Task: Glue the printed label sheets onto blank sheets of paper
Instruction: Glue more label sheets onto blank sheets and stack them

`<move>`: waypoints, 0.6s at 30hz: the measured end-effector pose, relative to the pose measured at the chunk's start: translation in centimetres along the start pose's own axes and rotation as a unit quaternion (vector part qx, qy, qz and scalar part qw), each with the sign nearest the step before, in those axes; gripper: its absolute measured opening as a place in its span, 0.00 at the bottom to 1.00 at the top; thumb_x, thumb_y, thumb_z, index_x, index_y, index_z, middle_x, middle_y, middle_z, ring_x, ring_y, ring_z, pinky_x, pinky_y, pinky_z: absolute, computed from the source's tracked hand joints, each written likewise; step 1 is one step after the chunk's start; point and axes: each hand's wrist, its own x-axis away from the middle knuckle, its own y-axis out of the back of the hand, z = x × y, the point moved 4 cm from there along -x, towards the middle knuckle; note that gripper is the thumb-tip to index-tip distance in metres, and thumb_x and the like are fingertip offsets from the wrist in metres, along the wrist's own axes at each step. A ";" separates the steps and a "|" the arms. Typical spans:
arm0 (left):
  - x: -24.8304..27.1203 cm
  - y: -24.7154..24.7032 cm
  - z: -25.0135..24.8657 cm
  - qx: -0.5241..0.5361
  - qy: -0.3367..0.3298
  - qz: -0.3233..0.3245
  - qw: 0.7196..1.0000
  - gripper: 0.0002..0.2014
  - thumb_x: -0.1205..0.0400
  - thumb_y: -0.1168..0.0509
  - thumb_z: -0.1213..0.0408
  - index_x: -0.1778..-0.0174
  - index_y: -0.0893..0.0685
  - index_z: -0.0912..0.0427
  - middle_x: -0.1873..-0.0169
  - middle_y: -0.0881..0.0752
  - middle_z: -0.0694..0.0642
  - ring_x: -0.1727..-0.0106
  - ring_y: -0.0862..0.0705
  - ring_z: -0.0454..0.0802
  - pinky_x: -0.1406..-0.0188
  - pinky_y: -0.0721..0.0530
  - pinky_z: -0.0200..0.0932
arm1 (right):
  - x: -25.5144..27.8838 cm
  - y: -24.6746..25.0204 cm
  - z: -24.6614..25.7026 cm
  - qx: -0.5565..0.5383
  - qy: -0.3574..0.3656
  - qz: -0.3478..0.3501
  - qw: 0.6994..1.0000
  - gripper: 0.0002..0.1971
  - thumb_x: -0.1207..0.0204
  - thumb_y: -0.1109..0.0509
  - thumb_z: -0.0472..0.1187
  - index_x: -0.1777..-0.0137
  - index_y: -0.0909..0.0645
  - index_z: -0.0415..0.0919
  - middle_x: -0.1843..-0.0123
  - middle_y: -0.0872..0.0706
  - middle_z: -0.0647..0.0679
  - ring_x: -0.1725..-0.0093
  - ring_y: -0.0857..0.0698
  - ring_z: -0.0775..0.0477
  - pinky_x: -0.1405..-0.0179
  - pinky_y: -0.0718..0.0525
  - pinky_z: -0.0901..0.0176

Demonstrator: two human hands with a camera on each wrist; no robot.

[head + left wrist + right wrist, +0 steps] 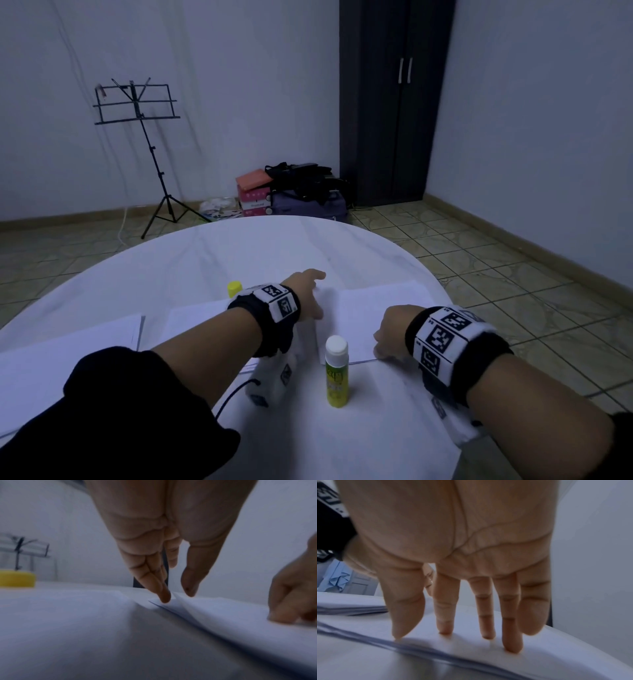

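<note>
I take the glue stick (pixel 337 373) as my landmark: it stands upright, white cap on, on the round white table (pixel 191 260), just near of the sheets I am working on. Beyond it and slightly right lies the top sheet (pixel 373 308), resting on another sheet below. My right hand (pixel 390 334), right of the glue stick, has its fingers (pixel 511 632) straight and spread, tips pressing the near edge flat. My left hand (pixel 308 291), beyond the stick, works the far corner: fingers straight, fingertips (pixel 164 595) on the lower paper, thumb apart beside the raised corner, nothing clamped. I judge this the aligning and pressing-down step. Next calls for lowering that corner squarely, then smoothing outward without sliding the sheet. A yellow cap (pixel 234 288) sits far left of the stick.
</note>
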 end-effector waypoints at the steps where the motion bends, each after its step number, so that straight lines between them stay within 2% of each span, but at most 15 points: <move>1: 0.1 -0.1 0.2 0.055 0.011 0.002 0.998 0.35 0.24 0.28 0.70 0.22 0.34 0.50 0.27 0.28 0.55 0.49 0.17 0.54 0.52 0.17 0.42 | -0.4 -0.2 0.1 0.029 0.014 0.011 0.999 0.20 0.20 0.37 0.49 0.33 0.22 0.40 0.38 0.18 0.44 0.51 0.27 0.47 0.66 0.29 0.60; 3: 0.5 -0.6 0.5 0.135 0.025 0.013 0.990 0.26 0.24 0.29 0.73 0.33 0.26 0.50 0.35 0.27 0.56 0.59 0.18 0.53 0.58 0.14 0.42 | -1.2 -0.7 0.2 0.071 0.015 0.036 0.997 0.17 0.18 0.41 0.49 0.37 0.22 0.39 0.50 0.19 0.47 0.50 0.25 0.45 0.56 0.28 0.58; 4: 0.4 -0.8 0.6 0.154 0.027 0.020 0.987 0.21 0.24 0.29 0.74 0.40 0.24 0.49 0.41 0.26 0.55 0.60 0.18 0.53 0.57 0.13 0.44 | -1.3 -0.8 0.3 0.061 0.013 0.036 0.997 0.16 0.18 0.41 0.49 0.40 0.22 0.40 0.51 0.18 0.47 0.49 0.23 0.44 0.54 0.28 0.59; 6: 0.2 -1.3 0.8 0.146 0.028 0.025 0.989 0.15 0.24 0.29 0.72 0.53 0.24 0.48 0.55 0.24 0.52 0.65 0.20 0.50 0.56 0.14 0.46 | -1.6 -1.0 0.2 0.034 0.012 0.019 0.999 0.15 0.20 0.38 0.49 0.41 0.20 0.40 0.44 0.16 0.46 0.49 0.20 0.45 0.53 0.27 0.60; 8: 0.2 -1.6 0.8 0.091 0.028 0.023 0.995 0.13 0.24 0.29 0.69 0.57 0.25 0.47 0.64 0.24 0.50 0.69 0.22 0.47 0.62 0.18 0.43 | -1.8 -1.1 0.2 0.007 -0.004 -0.003 1.000 0.12 0.22 0.35 0.50 0.48 0.22 0.42 0.46 0.16 0.45 0.46 0.18 0.44 0.49 0.23 0.59; 10: 0.2 -2.1 0.8 0.064 0.023 0.041 0.997 0.11 0.24 0.29 0.68 0.61 0.23 0.47 0.68 0.23 0.49 0.69 0.23 0.46 0.67 0.22 0.38 | -1.7 -1.2 0.1 -0.013 -0.018 -0.009 1.000 0.12 0.24 0.33 0.51 0.49 0.24 0.43 0.49 0.16 0.45 0.44 0.17 0.43 0.45 0.21 0.57; 12: 0.4 -2.4 0.6 0.067 0.011 0.071 0.995 0.08 0.22 0.30 0.68 0.61 0.17 0.49 0.72 0.20 0.45 0.69 0.23 0.44 0.71 0.23 0.32 | -1.5 -1.1 0.2 -0.012 -0.010 -0.006 1.000 0.10 0.22 0.34 0.48 0.50 0.25 0.42 0.54 0.19 0.46 0.49 0.20 0.44 0.52 0.23 0.59; 14: 0.8 -2.3 0.3 0.083 0.004 0.081 0.993 0.07 0.21 0.31 0.70 0.52 0.11 0.54 0.76 0.19 0.42 0.72 0.24 0.39 0.75 0.24 0.25 | -1.9 -1.3 0.3 -0.001 0.002 0.011 1.000 0.10 0.21 0.35 0.48 0.52 0.27 0.41 0.59 0.23 0.48 0.51 0.23 0.44 0.57 0.25 0.60; 15: 0.9 -2.2 0.2 0.091 0.003 0.074 0.993 0.09 0.21 0.32 0.71 0.49 0.10 0.56 0.75 0.18 0.43 0.72 0.24 0.38 0.76 0.25 0.23 | -2.0 -1.5 0.3 0.006 0.002 0.023 1.000 0.11 0.21 0.36 0.49 0.53 0.27 0.41 0.58 0.23 0.47 0.50 0.22 0.44 0.54 0.25 0.59; 17: 1.0 -2.1 0.2 0.116 0.013 0.064 0.991 0.12 0.21 0.35 0.75 0.47 0.10 0.60 0.70 0.17 0.47 0.71 0.22 0.40 0.75 0.22 0.25 | -2.5 -2.0 0.2 0.021 -0.014 0.041 0.999 0.13 0.23 0.36 0.53 0.51 0.25 0.42 0.49 0.21 0.46 0.45 0.21 0.42 0.45 0.23 0.54; 18: 1.2 -2.1 0.1 0.124 0.018 0.061 0.990 0.13 0.21 0.37 0.76 0.47 0.10 0.61 0.68 0.17 0.49 0.70 0.22 0.41 0.74 0.20 0.26 | -2.4 -1.9 0.2 0.025 -0.013 0.042 0.999 0.14 0.22 0.36 0.52 0.48 0.23 0.41 0.47 0.21 0.46 0.44 0.21 0.42 0.45 0.24 0.54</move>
